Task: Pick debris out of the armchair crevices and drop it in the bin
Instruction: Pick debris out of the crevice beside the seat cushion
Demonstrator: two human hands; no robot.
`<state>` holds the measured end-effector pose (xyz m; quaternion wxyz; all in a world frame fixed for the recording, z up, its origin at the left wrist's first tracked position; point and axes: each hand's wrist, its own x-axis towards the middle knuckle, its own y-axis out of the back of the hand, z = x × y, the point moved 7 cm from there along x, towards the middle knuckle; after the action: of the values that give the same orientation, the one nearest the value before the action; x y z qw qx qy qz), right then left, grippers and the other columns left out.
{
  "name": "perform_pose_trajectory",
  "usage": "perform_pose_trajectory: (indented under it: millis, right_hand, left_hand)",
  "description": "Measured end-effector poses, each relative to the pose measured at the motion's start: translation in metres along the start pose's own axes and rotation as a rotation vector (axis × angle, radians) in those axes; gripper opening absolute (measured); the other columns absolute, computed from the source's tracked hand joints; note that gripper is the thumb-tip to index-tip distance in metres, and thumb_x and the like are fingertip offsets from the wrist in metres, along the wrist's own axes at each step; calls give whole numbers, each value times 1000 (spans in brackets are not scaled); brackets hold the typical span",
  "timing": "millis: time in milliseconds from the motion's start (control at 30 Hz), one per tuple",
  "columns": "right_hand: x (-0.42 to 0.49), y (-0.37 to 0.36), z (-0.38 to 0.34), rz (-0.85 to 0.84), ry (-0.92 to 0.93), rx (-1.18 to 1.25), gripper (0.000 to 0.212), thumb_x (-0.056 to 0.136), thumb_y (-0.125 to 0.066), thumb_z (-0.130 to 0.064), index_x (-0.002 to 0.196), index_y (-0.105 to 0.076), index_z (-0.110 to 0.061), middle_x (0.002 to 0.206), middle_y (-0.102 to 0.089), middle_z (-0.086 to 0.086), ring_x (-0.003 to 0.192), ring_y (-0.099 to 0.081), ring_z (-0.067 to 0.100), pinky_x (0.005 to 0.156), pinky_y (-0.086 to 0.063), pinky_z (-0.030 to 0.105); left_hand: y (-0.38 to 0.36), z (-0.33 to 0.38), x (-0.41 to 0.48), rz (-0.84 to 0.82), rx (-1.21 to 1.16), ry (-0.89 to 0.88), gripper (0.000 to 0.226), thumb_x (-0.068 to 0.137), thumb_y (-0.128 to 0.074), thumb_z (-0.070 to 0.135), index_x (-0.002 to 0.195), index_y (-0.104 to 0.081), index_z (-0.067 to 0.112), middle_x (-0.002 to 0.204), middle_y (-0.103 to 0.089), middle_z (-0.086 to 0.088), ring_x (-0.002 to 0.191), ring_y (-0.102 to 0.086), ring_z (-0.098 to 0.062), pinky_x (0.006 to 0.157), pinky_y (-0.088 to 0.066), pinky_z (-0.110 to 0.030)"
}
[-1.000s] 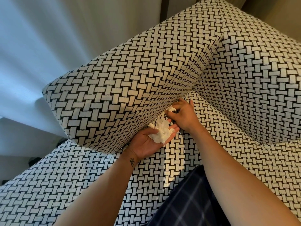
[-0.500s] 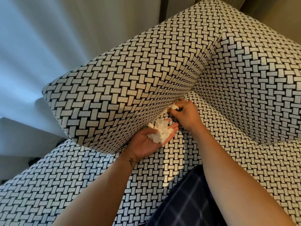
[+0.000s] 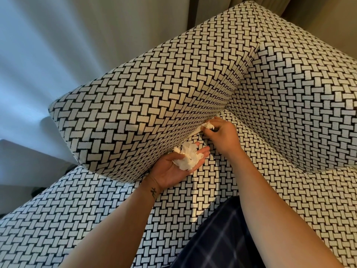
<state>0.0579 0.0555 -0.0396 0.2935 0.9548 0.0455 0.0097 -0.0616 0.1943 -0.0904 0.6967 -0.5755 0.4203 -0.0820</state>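
Right hand is knuckles-up at the crevice btwn armrest & seat cushion, fingertips pinching a small white tissue scrap right at the seam. Just below it & slightly left, my left hand lies palm-up against the armrest's side, fingers loosely extended, w/ a crumpled white tissue wad resting on the palm. Backrest rises to the right of my R hand. Plaid trousers sit btwn my forearms, nearer me.

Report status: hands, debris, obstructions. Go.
Left hand palm up, carrying crumpled tissue wad. Right hand pinching tissue scrap at armrest crevice. Bin not in view; no obstruction seen.
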Motion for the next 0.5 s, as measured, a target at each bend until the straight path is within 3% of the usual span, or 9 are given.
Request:
perform_pose_trajectory:
  millis: [100, 233, 500]
  right_hand:
    - [-1, -1, 0, -25, -2, -33, 15, 91, -74, -15, 104, -81, -14, 126, -70, 5, 133, -43, 11, 122, -24, 32]
    - [-1, 4, 7, 22, -52, 43, 15, 89, -76, -18, 103, -81, -15, 125, -70, 5, 131, -54, 19, 119, -34, 40]
    - [-19, 9, -3, 38, -100, 54, 21, 90, -75, -17, 110, -78, -11, 130, -67, 7, 132, -53, 17, 117, -36, 36]
  left_hand:
    - [0, 0, 0, 0, -8, 1, 72, 85, -49, -14, 154, -34, -3, 159, -28, -33, 150, -27, -45, 126, -18, -51]
    - [1, 0, 0, 16, -1, -7, 67, 85, -47, -14, 151, -39, -5, 158, -30, -34, 149, -29, -46, 127, -14, -49]
    - [0, -1, -2, 40, -11, 17, 66, 89, -36, -10, 154, -35, -2, 158, -31, -32, 149, -29, -45, 127, -14, -49]
